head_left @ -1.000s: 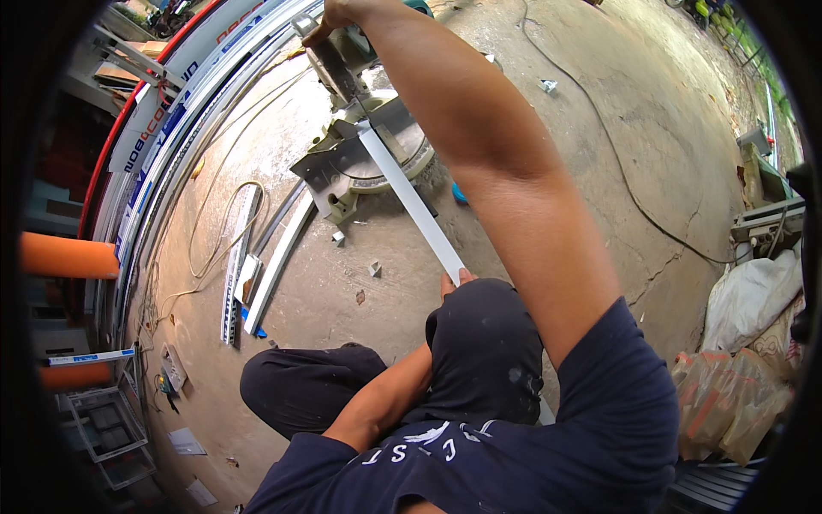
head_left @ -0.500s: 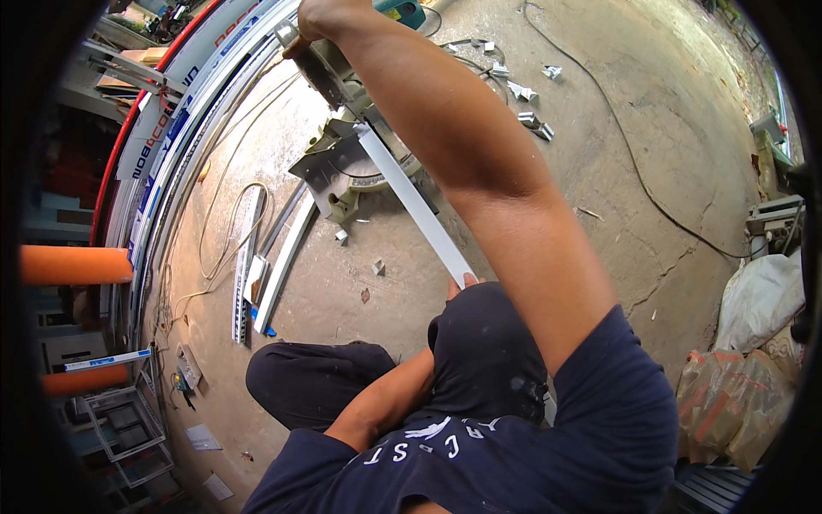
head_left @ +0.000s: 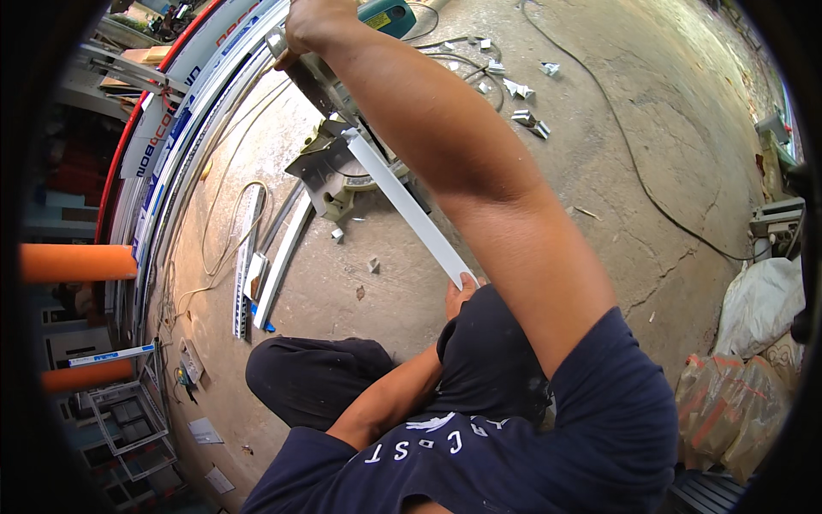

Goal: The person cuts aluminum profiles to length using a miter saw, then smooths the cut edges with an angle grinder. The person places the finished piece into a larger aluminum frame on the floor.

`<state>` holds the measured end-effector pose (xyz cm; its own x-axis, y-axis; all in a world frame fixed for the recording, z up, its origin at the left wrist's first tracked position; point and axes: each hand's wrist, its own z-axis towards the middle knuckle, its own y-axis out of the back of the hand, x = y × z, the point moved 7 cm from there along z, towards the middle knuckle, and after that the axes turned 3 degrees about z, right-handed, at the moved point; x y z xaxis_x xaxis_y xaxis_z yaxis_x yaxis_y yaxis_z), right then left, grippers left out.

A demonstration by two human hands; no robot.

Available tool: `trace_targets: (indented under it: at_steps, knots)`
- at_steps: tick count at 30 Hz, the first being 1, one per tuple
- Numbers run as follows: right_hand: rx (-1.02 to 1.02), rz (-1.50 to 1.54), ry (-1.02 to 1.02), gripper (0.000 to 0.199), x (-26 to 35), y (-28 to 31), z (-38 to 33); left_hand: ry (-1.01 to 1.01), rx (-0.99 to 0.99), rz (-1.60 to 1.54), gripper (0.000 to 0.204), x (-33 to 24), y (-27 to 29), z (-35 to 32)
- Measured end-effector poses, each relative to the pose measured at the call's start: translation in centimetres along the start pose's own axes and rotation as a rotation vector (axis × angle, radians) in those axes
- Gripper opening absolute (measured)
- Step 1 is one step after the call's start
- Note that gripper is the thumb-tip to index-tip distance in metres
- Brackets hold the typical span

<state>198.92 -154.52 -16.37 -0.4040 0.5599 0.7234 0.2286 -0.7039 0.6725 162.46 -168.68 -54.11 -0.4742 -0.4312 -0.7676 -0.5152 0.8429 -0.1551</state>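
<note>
My right arm stretches across the view to the top, where my right hand [head_left: 321, 26] is closed around the handle of a mitre saw [head_left: 338, 193] standing on the floor. Part of the saw is hidden behind that arm; its teal motor housing [head_left: 390, 17] shows beyond. A long white metal profile [head_left: 407, 210] slants from the saw's table toward my right knee. By the knee, my left hand [head_left: 461, 295] grips the profile's near end, thumb on top. The knee covers some of those fingers.
More white profiles [head_left: 282, 265] lie on the concrete left of the saw. Metal offcuts [head_left: 518, 88] are scattered beyond my right arm, near a dark cable [head_left: 625, 141]. Long wrapped bars [head_left: 158, 184] line the left side. Plastic bags [head_left: 728, 407] sit at the right.
The profile's far end has shifted a little left at the saw. More of my left hand shows beside the knee. My right hand stays on the saw handle.
</note>
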Motion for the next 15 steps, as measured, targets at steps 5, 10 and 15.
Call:
trace_targets:
  at_steps: [5, 10, 15]
  knots:
    - [0.061, -0.034, 0.019, 0.072, -0.2, -0.4, 0.0, -0.007, -0.006, -0.003, 0.042, 0.2, -0.4, -0.1]
    - [-0.101, -0.185, -0.041, 0.112, 0.3, -1.2, -0.3, -0.017, -0.010, 0.001, 0.042, 0.2, -0.7, -0.2]
    - [-0.094, -0.209, -0.048, 0.112, -0.1, -1.4, -0.9, -0.019, -0.015, 0.004, 0.042, 0.1, -0.7, -0.3]
